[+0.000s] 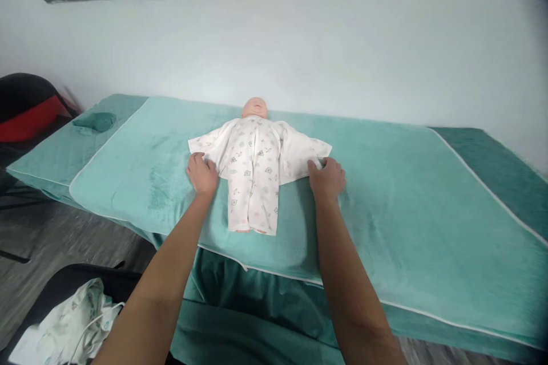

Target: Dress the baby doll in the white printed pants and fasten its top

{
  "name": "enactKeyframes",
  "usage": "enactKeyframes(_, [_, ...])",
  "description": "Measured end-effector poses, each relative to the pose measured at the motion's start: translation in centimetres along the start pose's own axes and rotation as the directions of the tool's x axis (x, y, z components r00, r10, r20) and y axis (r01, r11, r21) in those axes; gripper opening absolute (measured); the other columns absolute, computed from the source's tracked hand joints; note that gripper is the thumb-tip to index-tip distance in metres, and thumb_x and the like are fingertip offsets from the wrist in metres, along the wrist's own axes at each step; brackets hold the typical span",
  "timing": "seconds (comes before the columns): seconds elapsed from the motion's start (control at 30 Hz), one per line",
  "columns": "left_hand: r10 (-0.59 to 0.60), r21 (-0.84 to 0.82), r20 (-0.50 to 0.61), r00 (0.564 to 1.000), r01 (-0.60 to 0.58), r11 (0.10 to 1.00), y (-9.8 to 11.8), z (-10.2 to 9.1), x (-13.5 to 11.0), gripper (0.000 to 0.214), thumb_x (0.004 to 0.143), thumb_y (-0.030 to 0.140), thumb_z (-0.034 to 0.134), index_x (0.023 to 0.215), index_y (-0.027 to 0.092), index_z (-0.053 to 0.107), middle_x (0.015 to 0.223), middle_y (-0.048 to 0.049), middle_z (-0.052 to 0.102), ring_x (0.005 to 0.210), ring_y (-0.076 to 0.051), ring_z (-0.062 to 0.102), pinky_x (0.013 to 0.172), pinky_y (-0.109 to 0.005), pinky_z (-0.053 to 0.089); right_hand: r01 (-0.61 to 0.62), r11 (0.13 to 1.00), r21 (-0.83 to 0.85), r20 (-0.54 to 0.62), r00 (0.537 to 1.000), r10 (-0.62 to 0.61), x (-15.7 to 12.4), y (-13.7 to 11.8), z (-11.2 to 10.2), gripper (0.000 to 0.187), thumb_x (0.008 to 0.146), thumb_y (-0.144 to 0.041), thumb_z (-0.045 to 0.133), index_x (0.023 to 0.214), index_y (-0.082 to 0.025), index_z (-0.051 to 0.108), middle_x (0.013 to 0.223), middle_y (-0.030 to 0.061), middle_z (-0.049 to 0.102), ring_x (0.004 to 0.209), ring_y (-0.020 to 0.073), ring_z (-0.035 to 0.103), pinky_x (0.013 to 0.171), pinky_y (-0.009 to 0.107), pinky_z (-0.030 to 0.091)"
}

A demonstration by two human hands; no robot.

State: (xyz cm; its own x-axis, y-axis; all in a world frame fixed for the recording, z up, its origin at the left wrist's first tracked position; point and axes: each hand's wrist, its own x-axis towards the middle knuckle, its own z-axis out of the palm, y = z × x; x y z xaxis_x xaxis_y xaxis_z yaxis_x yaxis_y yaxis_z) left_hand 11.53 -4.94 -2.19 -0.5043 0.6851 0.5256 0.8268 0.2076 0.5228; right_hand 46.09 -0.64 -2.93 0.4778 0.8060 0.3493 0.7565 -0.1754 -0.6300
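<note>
Doll [255,107] (face up), left hand [202,173] and right hand [327,179] at white sleeves [299,151]

The doll [256,107], torso out of sight under white clothing [253,174]

Face-up doll [255,108] in white patterned outfit [253,177], sleeves [299,154] wide, flat on green bedcover [411,199]
</note>
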Motion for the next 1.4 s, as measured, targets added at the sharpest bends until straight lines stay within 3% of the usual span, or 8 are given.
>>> enactKeyframes(0.2, [0.038, 0.082, 0.044, 0.998, -0.042, 0.996, 0.6, 0.3, -0.4, 0.026, 0.093, 0.020, 0.048, 0.118, 0.019, 0.058, 0.130, -0.0171, 0.062, 0.122, -0.035, 0.058, 0.101, -0.052, 0.043, -0.241, 0.950, 0.201, 0.319, 0.933, 0.169, 2.6, -0.8, -1.4, 0.039, 0.068, -0.035, 0.078, 0.102, -0.017, 0.068, 0.095, 0.0110, 0.069, 0.091, 0.0286, 0.064, 0.083, 0.042, 0.051])
enactKeyframes(0.37, [0.069, 0.107, 0.057, 0.996, -0.074, 0.991, 0.7, 0.4, -0.5, 0.021, 0.099, 0.024, 0.044, 0.112, 0.020, 0.059, 0.121, -0.0145, 0.066, 0.117, -0.033, 0.060, 0.100, -0.051, 0.043, -0.550, 0.396, 0.736, 0.624, 0.778, -0.079, 3.8, -4.8, -2.3, 0.027, 0.064, -0.032, 0.069, 0.089, -0.022, 0.064, 0.080, 0.0019, 0.066, 0.067, 0.0172, 0.057, 0.057, 0.030, 0.048])
enactKeyframes(0.43, [0.069, 0.114, 0.065, 0.996, -0.076, 0.991, 0.8, 0.4, -0.5, 0.020, 0.101, 0.027, 0.042, 0.110, 0.020, 0.059, 0.119, -0.0140, 0.067, 0.116, -0.032, 0.060, 0.100, -0.050, 0.042, -0.537, 0.318, 0.782, 0.614, 0.753, -0.237, 3.2, -7.9, -2.6, 0.028, 0.065, -0.031, 0.066, 0.091, -0.022, 0.064, 0.085, 0.0025, 0.067, 0.070, 0.0175, 0.060, 0.060, 0.030, 0.050])
enactKeyframes(0.53, [0.066, 0.115, 0.079, 0.995, -0.075, 0.990, 0.8, 0.3, -0.4, 0.021, 0.101, 0.028, 0.042, 0.110, 0.021, 0.059, 0.118, -0.0140, 0.066, 0.117, -0.032, 0.059, 0.101, -0.050, 0.041, -0.313, 0.488, 0.815, 0.543, 0.706, -0.455, 1.2, -12.4, -3.2, 0.042, 0.070, -0.027, 0.060, 0.111, -0.023, 0.066, 0.101, 0.0040, 0.069, 0.081, 0.0201, 0.064, 0.067, 0.032, 0.052])
enactKeyframes(0.7, [0.071, 0.092, 0.085, 0.994, -0.079, 0.993, 0.7, 0.3, -0.4, 0.023, 0.103, 0.029, 0.040, 0.107, 0.020, 0.060, 0.115, -0.0142, 0.067, 0.112, -0.032, 0.060, 0.099, -0.050, 0.041, 0.392, 0.763, 0.515, 0.562, 0.517, -0.645, -3.1, -14.5, -4.2, 0.057, 0.074, -0.012, 0.051, 0.128, -0.025, 0.065, 0.109, 0.0041, 0.069, 0.078, 0.0180, 0.062, 0.073, 0.033, 0.053])
enactKeyframes(0.87, [0.075, 0.098, 0.082, 0.994, -0.082, 0.992, 0.7, 0.4, -0.5, 0.021, 0.102, 0.028, 0.040, 0.104, 0.021, 0.060, 0.114, -0.0127, 0.068, 0.111, -0.032, 0.060, 0.098, -0.049, 0.041, 0.621, 0.717, 0.316, 0.277, 0.663, -0.696, -6.7, -10.6, -3.9, 0.045, 0.092, -0.025, 0.055, 0.137, -0.022, 0.057, 0.128, 0.0127, 0.062, 0.114, 0.0300, 0.060, 0.097, 0.045, 0.052])
enactKeyframes(1.07, [0.087, 0.104, 0.069, 0.994, -0.094, 0.990, 0.7, 0.5, -0.5, 0.020, 0.102, 0.028, 0.040, 0.102, 0.021, 0.059, 0.109, -0.0128, 0.068, 0.107, -0.031, 0.060, 0.095, -0.049, 0.042, 0.561, 0.766, 0.313, 0.055, 0.794, -0.605, -8.0, -6.6, -2.2, 0.025, 0.098, -0.032, 0.052, 0.118, -0.021, 0.063, 0.113, 0.0143, 0.065, 0.109, 0.0308, 0.060, 0.095, 0.050, 0.052])
enactKeyframes(1.4, [0.070, 0.094, 0.085, 0.994, -0.078, 0.993, 0.6, 0.5, -0.5, 0.022, 0.102, 0.028, 0.040, 0.103, 0.021, 0.060, 0.113, -0.0140, 0.067, 0.112, -0.032, 0.060, 0.098, -0.050, 0.042, 0.498, 0.689, 0.527, 0.081, 0.777, -0.624, -9.3, -5.5, -2.7, 0.008, 0.097, -0.030, 0.057, 0.096, -0.025, 0.063, 0.094, 0.0052, 0.067, 0.080, 0.0203, 0.063, 0.075, 0.037, 0.055])
